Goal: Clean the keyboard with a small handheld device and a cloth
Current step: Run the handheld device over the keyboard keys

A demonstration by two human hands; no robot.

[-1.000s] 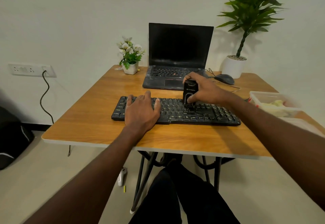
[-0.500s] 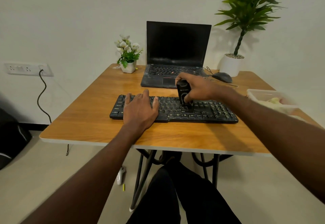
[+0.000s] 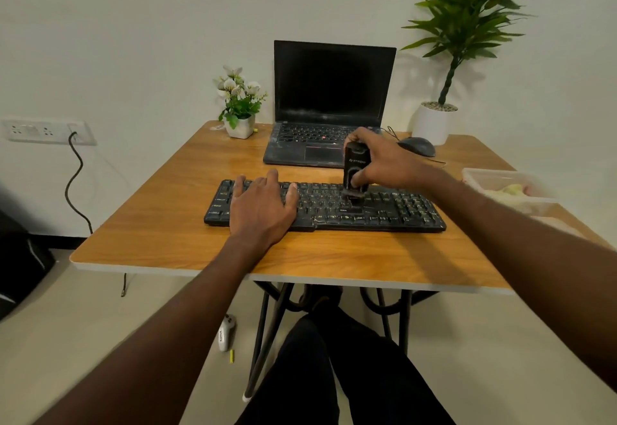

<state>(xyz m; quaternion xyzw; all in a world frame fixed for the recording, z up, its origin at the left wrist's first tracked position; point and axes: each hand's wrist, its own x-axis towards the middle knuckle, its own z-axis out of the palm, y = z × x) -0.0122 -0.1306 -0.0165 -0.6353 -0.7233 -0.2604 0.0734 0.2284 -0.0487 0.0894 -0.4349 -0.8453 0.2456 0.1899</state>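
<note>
Your right hand (image 3: 389, 162) fingers curled round handheld device (image 3: 355, 167), nozzle on keyboard (image 3: 384, 211) mid-rows, mid-worktop (image 3: 160, 234); left hand (image 3: 263, 211) flat, fingers straight, pinning left end; risk: hard downward push pops keycaps; lift left hand, keyboard slides; cloth not identifiable.

Black keyboard (image 3: 384, 214) flat on wooden table, upright black handheld device (image 3: 354, 166) on its keys.

Black keyboard (image 3: 334, 206), black device (image 3: 354, 166), black laptop (image 3: 330, 104) (dark screen), wood-grain orange-brown table (image 3: 167, 234), white pots, green plants
</note>
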